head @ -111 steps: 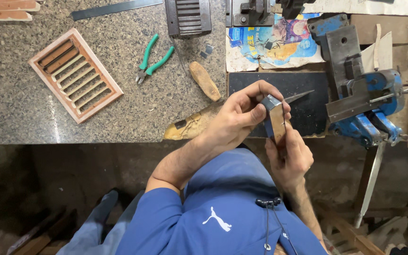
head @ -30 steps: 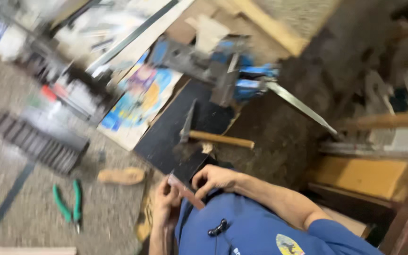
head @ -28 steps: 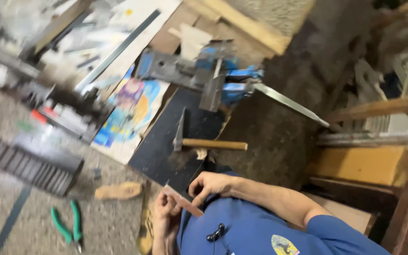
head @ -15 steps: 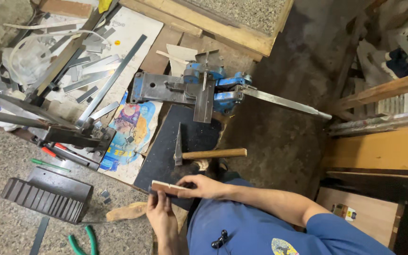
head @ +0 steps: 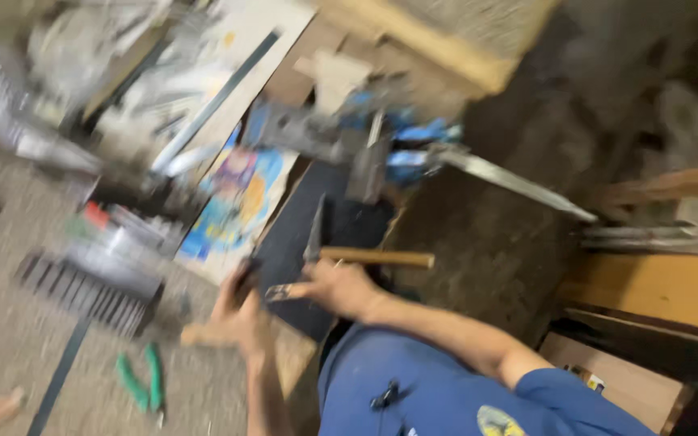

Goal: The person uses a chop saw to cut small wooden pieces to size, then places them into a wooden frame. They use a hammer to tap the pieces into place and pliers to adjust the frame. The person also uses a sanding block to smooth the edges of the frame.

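Hands (head: 284, 303) nearer hammer (head: 357, 252) — blurred.

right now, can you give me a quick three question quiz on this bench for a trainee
1. True or false: the green-handled pliers lie on the dark mat.
2. Which lies nearest the right hand? A hammer, B pliers, C slatted grille.
3. What colour is the vise behind the mat?

Key
1. False: the pliers lie on the speckled counter, off the mat.
2. A.
3. Blue.
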